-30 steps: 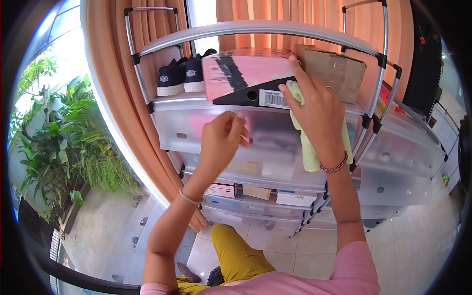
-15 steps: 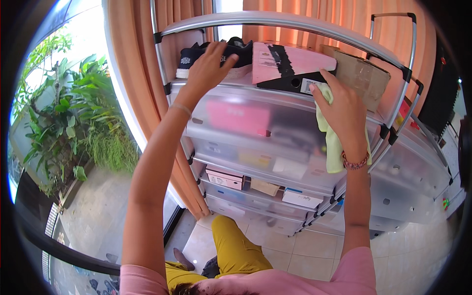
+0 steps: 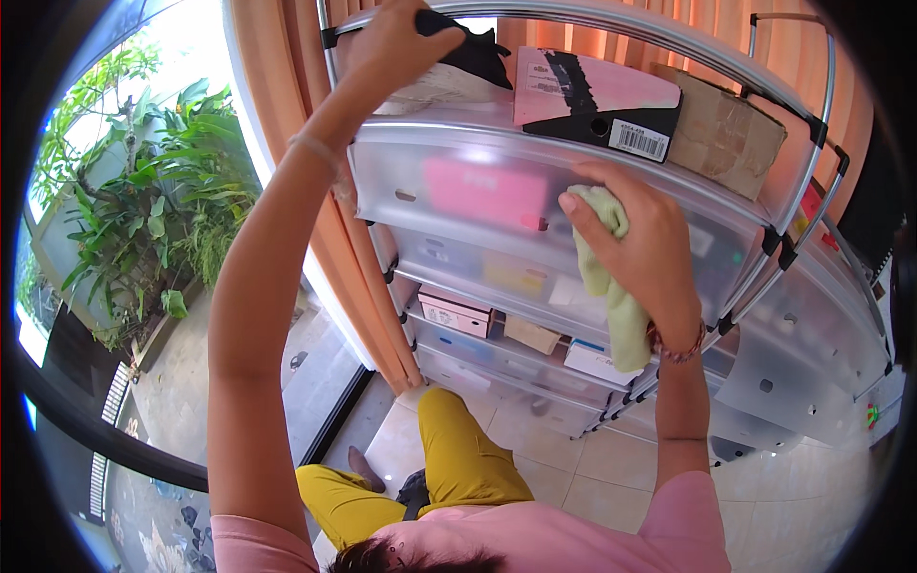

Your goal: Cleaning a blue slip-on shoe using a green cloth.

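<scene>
Holds a pale green cloth in the right hand, bunched and pinched between thumb and fingers, with the loose end drooping to the near side. Sits in front of the rack's translucent front, to the right; cannot tell from this view if touching it.

Reaches with the left hand to the far left, over a dark shoe with a pale sole, at the left end of the top shelf. Shows a thumb spread away from the fingers; cannot tell if gripping the shoe or merely resting against it.

To the right of the shoe, a pink-and-black box, then a brown cardboard box.

Looks soft, limp and light in the cloth: best held by a gathered fold, not by one corner. Seems fairly light in the shoe too, with a pliant upper and a firmer sole; best taken across the upper, thumb on one side, fingers on the other.
</scene>
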Motion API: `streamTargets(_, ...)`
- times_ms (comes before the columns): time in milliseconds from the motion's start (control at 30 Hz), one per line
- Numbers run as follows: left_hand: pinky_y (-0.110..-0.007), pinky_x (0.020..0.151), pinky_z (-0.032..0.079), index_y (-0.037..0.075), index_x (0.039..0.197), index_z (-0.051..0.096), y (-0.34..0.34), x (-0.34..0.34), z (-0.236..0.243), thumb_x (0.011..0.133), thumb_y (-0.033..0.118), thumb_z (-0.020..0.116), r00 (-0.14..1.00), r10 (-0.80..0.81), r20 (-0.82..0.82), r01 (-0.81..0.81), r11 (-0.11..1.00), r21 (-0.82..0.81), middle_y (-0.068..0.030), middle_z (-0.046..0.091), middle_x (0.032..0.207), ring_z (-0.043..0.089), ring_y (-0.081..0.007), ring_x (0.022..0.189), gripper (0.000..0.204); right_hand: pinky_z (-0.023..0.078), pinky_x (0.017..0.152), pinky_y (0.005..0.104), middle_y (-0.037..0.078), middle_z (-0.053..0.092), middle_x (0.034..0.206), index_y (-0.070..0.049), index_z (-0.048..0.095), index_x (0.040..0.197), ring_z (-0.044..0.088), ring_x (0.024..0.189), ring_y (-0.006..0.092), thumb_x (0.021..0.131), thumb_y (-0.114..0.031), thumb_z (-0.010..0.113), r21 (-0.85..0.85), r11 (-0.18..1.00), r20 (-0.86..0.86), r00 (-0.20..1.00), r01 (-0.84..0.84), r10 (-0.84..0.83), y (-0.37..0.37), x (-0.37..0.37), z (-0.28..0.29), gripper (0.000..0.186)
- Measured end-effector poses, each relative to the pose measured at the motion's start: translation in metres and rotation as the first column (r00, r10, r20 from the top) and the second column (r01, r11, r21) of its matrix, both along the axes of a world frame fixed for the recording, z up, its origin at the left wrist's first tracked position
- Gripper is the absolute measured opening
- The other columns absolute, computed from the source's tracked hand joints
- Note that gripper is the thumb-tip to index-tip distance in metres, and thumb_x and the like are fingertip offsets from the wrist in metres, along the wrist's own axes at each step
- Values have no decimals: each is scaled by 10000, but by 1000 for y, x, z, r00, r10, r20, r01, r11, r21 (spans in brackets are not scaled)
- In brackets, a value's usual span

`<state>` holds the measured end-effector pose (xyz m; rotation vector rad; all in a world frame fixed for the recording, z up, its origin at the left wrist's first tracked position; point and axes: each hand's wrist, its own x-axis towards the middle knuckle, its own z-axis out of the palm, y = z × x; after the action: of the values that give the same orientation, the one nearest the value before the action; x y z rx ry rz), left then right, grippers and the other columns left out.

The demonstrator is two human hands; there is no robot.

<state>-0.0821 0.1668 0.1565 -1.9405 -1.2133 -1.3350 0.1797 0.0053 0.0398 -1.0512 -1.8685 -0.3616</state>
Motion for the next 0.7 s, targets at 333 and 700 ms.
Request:
streamTargets(333,-307,826,392,10,955,514,-271,-69,-142,722,153,784,960,-246,137,239,969,68,-97,457,970,467,-225,870,385,553,709,298,60,689,938,-57,522,1362,665,778,151,916,-490,658,126,-210,-992,-118,-970,-54,-2,-85,-113,637)
streamTargets(700,-423,893,306,67,912,701,-429,-71,-217,655,272,827,914,402,-53,-355,730,-584,-70,628,1189,426,-315,1103,351,475,1005,361,116,529,1376,9,370,1447,563,1206,248,848,-357,753,15,-331,-990,-61,-943,128,-62,-166,-187,800)
